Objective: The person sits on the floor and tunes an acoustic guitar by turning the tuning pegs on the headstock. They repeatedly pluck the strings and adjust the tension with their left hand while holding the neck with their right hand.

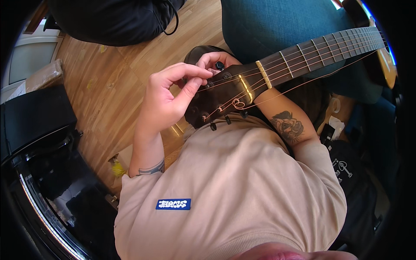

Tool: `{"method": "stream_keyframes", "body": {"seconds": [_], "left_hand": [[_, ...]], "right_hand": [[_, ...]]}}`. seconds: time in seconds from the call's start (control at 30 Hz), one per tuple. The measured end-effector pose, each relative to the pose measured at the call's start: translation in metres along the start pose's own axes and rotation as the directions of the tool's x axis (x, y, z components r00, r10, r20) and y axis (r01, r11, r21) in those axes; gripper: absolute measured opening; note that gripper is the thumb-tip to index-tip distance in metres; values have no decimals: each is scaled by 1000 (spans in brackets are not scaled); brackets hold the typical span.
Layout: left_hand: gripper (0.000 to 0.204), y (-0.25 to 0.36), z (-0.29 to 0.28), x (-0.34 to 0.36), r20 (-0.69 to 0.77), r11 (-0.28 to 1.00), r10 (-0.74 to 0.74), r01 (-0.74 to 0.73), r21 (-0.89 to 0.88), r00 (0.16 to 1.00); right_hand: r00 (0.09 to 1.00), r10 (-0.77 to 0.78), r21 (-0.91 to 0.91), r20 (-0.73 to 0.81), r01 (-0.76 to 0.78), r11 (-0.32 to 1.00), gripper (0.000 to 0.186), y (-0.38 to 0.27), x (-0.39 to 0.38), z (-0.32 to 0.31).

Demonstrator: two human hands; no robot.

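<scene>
An acoustic guitar's dark headstock (229, 93) lies across my front, its neck (312, 56) running to the upper right. My left hand (171, 93) comes over the headstock's far end, thumb and forefinger pinched on a thin guitar string beside a string post. Past the headstock's far edge is my right hand (219, 58), its forearm passing under the neck. Its fingers are closed by a black tuning peg (220, 66); the headstock and my left hand partly hide them. A slack copper-coloured string (299, 89) loops near the nut (263, 74) and hangs off the fretboard.
A teal upholstered seat (277, 30) stands behind the neck. At the left is a glossy black piece of furniture (65, 186), with a wrapped package (45, 78) beyond it. A black bag (112, 19) rests on the wooden floor (99, 108). Dark fabric (351, 182) lies at my right.
</scene>
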State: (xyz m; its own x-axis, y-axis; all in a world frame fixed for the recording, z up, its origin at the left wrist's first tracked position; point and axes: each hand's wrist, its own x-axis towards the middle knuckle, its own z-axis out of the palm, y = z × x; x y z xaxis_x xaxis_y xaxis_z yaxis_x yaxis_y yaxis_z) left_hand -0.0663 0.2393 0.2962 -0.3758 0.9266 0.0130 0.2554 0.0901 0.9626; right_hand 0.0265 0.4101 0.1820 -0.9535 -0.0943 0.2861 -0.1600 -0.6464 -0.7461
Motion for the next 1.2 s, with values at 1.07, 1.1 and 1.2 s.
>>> {"method": "stream_keyframes", "body": {"seconds": [1.07,1.1,1.2], "left_hand": [[24,-26,-14,8,184,822,-370,413,-392,911],[24,-26,-14,7,190,817,-366,412,-404,911],[24,-29,-10,6,164,822,-337,375,-428,927]], "right_hand": [[987,159,-148,-18,-160,976,18,-12,9,-2],[988,154,-141,6,-152,978,20,-12,9,-4],[997,67,-202,33,-59,978,25,-6,8,-12]]}}
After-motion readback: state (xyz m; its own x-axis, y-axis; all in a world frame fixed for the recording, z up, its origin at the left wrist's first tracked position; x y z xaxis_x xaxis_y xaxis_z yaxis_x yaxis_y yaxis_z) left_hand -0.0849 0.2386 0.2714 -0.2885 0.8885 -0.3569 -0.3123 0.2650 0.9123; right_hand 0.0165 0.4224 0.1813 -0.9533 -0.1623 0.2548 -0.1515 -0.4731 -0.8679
